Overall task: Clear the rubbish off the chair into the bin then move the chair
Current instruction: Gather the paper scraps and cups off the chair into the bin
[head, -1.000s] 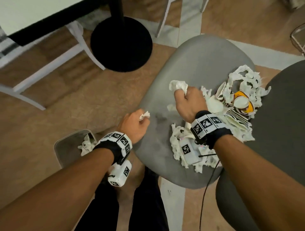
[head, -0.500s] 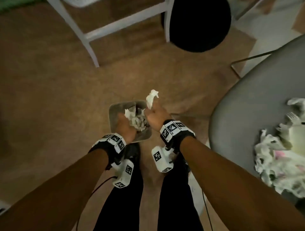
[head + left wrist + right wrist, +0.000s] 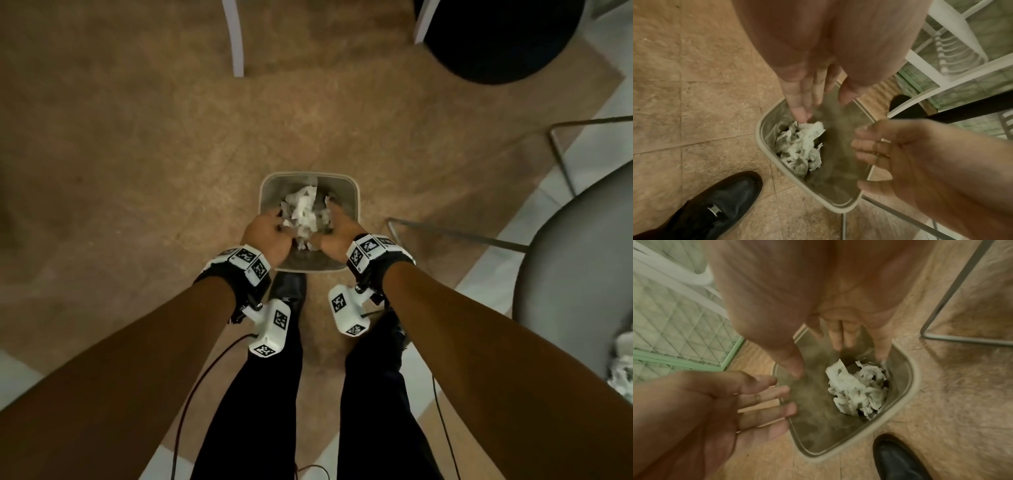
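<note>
A small grey bin [image 3: 354, 195] stands on the brown floor in front of my feet, with crumpled white paper [image 3: 305, 212] lying in it. Both wrist views show the same paper [image 3: 801, 146] [image 3: 857, 391] at the bin's bottom. My left hand [image 3: 270, 233] and right hand [image 3: 334, 231] hover side by side over the bin's opening, fingers spread and pointing down, holding nothing. The left hand's fingers [image 3: 797, 100] hang just above the paper. The grey chair [image 3: 579, 260] is at the right edge, with white rubbish [image 3: 623, 363] still on its seat.
The chair's thin metal frame [image 3: 455, 234] runs along the floor just right of the bin. A black round table base [image 3: 503, 41] and white chair legs [image 3: 234, 37] stand farther ahead. My black shoes [image 3: 715, 206] are close behind the bin.
Both hands left the chair with paper scraps and went over the bin. They have since opened, and the scraps now lie in the bin. My view swung left onto the bin.
</note>
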A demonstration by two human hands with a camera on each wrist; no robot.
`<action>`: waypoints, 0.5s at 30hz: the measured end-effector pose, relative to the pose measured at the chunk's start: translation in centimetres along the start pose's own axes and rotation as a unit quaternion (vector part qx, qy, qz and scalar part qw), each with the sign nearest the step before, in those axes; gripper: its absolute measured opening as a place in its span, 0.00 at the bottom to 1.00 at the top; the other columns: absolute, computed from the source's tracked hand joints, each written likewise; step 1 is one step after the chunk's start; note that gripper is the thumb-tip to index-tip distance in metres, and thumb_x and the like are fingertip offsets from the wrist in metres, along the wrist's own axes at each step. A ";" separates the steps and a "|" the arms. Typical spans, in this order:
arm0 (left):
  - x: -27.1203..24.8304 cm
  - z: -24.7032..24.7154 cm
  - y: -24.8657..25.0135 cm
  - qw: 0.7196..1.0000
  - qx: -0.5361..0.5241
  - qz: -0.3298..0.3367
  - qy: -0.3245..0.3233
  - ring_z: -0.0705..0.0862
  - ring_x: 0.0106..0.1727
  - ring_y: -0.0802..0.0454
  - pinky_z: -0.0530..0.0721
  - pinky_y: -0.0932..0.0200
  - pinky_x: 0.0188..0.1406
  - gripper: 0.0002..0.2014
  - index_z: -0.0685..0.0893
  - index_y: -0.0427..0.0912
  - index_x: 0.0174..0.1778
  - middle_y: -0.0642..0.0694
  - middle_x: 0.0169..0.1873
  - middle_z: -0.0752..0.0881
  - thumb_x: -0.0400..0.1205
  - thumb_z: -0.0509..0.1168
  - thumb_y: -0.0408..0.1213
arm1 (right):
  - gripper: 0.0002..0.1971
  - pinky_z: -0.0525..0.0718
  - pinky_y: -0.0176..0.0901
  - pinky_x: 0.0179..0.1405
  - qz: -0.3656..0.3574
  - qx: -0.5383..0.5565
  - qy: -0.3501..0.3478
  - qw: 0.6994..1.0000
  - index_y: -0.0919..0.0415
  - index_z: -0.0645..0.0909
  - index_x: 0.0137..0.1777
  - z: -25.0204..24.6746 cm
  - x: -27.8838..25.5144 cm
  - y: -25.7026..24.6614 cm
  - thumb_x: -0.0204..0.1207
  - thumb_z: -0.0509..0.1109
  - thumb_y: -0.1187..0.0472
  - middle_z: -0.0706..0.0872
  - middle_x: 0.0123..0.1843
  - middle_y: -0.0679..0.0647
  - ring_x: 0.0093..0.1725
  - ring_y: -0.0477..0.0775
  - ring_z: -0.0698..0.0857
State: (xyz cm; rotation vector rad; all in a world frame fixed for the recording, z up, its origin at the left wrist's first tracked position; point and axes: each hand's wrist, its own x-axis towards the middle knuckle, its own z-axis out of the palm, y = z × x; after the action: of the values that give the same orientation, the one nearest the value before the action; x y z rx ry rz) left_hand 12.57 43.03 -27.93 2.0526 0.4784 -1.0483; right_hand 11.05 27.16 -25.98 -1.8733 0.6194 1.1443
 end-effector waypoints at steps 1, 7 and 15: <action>-0.3 -0.2 0.4 1.000 0.003 0.005 0.007 0.85 0.63 0.40 0.84 0.42 0.65 0.20 0.79 0.45 0.70 0.41 0.65 0.86 0.80 0.64 0.36 | 0.35 0.77 0.55 0.73 0.008 -0.014 -0.002 1.000 0.54 0.61 0.84 -0.3 -0.3 0.6 0.79 0.70 0.55 0.71 0.82 0.58 0.76 0.64 0.75; -3.8 0.9 6.5 0.997 0.055 0.052 -0.007 0.89 0.53 0.39 0.86 0.42 0.59 0.07 0.83 0.49 0.48 0.38 0.53 0.90 0.81 0.62 0.32 | 0.07 0.86 0.51 0.60 -0.024 0.065 0.051 0.996 0.44 0.80 0.53 -5.2 -5.6 2.3 0.78 0.67 0.54 0.88 0.61 0.55 0.58 0.59 0.87; -13.1 12.3 22.6 0.935 0.252 0.245 -0.052 0.84 0.45 0.49 0.78 0.60 0.46 0.10 0.86 0.42 0.54 0.47 0.44 0.87 0.82 0.62 0.31 | 0.10 0.84 0.53 0.64 -0.072 0.216 0.182 0.956 0.58 0.85 0.59 -18.4 -18.0 9.6 0.80 0.66 0.62 0.91 0.56 0.60 0.57 0.60 0.88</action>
State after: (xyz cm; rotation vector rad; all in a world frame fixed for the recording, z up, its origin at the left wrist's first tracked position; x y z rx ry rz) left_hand 12.38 19.38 -11.43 2.3606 -0.3921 -1.0247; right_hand 4.30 6.23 -9.50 -1.7166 0.8448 0.5132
